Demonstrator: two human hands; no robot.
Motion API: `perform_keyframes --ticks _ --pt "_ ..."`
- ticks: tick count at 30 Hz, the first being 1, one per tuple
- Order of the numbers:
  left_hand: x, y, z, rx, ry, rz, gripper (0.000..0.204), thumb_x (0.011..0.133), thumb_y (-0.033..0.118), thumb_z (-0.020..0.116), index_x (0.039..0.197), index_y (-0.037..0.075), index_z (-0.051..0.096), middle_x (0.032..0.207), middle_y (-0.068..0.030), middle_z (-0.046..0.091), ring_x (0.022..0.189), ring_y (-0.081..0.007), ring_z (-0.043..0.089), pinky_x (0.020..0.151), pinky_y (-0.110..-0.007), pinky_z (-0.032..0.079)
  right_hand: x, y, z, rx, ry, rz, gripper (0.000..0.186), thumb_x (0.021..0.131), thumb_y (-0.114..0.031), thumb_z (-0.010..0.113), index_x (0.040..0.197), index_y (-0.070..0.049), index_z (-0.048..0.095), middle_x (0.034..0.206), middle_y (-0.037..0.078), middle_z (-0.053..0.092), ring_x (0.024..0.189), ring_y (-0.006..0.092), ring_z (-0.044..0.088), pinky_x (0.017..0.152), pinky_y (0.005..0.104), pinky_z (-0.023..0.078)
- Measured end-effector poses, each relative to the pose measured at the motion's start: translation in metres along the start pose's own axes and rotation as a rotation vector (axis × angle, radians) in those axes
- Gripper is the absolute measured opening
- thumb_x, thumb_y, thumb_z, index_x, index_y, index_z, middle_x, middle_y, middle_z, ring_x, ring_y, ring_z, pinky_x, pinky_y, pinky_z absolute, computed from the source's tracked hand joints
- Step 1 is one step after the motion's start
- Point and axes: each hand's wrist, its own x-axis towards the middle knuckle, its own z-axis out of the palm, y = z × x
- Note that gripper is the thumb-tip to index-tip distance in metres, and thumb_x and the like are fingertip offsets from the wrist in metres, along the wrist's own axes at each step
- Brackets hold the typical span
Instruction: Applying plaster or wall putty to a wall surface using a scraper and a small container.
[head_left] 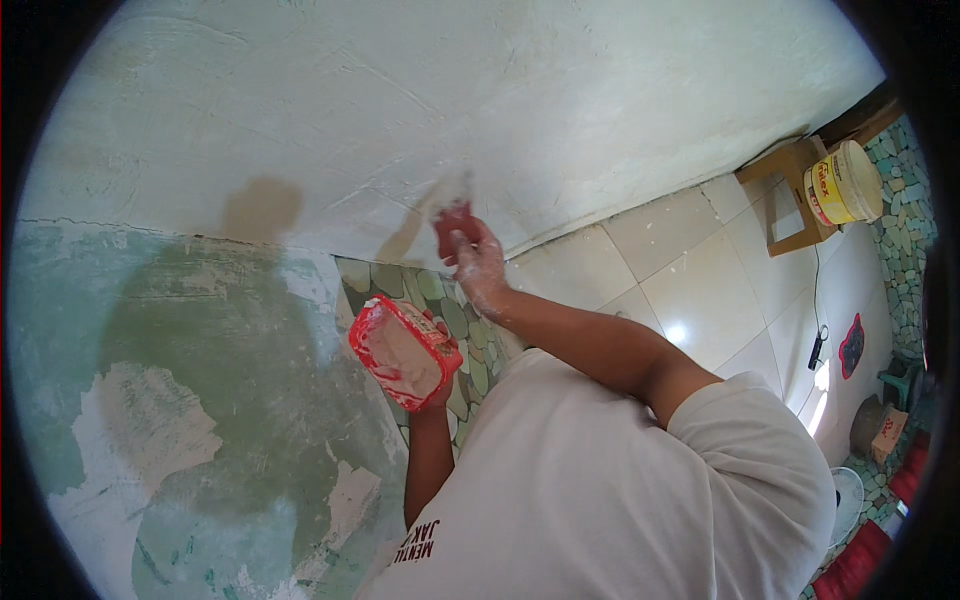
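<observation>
The red scraper [455,228], blurry now, is pinched in the right hand [480,265] by the wall [600,110]. The left hand [439,394] grips a red tub [366,324] of pale paste [402,358]. Shirt [620,470] and bucket [846,184] have writing.

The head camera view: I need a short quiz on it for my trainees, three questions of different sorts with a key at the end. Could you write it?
1. What does the person's left hand hold?
A) a sponge
B) a red tub of pale paste
C) a cup

2. True or false: the other hand is empty.

3. Fill the gap: at the far right, a white bucket with a yellow label stands on a tan ____.

Key:
1. B
2. False; the right hand holds a red tool, its far end blurred.
3. stool
</observation>
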Motion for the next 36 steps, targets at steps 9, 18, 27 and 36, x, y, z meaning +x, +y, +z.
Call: perform_keyframes --ticks 9,18,27,36 --pt "-0.002 -0.005 0.021 -0.05 0.004 -0.005 0.085 0.081 0.064 0.057 0.145 0.016 0.03 0.142 -0.0208 0.039 0.123 -0.0406 0.046 0.101 -0.055 0.037 0.078 0.023 0.009 -0.019 0.2 0.018 0.02 0.096 -0.02 0.048 0.111 -0.007 0.051 0.081 0.007 0.062 0.061 0.0134 0.058 0.045 0.0284 0.047" --pt "-0.015 0.004 0.009 -0.055 -0.047 0.036 0.078 0.086 0.061 0.05 0.146 0.017 0.028 0.147 -0.0189 0.034 0.128 -0.0407 0.041 0.105 -0.057 0.032 0.008 -0.026 0.044 -0.128 -0.127 -0.277 0.024 0.097 -0.018 0.045 0.11 0.001 0.053 0.08 0.008 0.061 0.066 0.0134 0.056 0.058 0.0292 0.047" --pt "-0.022 0.007 0.003 -0.118 -0.033 0.054 0.075 0.087 0.056 0.054 0.146 0.017 0.029 0.145 -0.0202 0.036 0.128 -0.0415 0.041 0.104 -0.057 0.033 0.037 0.029 -0.021 -0.081 0.186 0.171 0.019 0.095 -0.013 0.045 0.109 -0.004 0.054 0.066 0.001 0.055 0.053 0.0112 0.051 0.047 0.0283 0.044" --pt "-0.031 0.009 -0.005 -0.007 0.026 0.041 0.073 0.089 0.058 0.047 0.146 0.015 0.028 0.145 -0.0182 0.036 0.126 -0.0377 0.044 0.103 -0.055 0.036 0.026 0.016 0.087 -0.151 -0.038 -0.212 0.012 0.095 -0.012 0.046 0.1 -0.003 0.052 0.067 0.004 0.056 0.054 0.012 0.052 0.05 0.027 0.045"
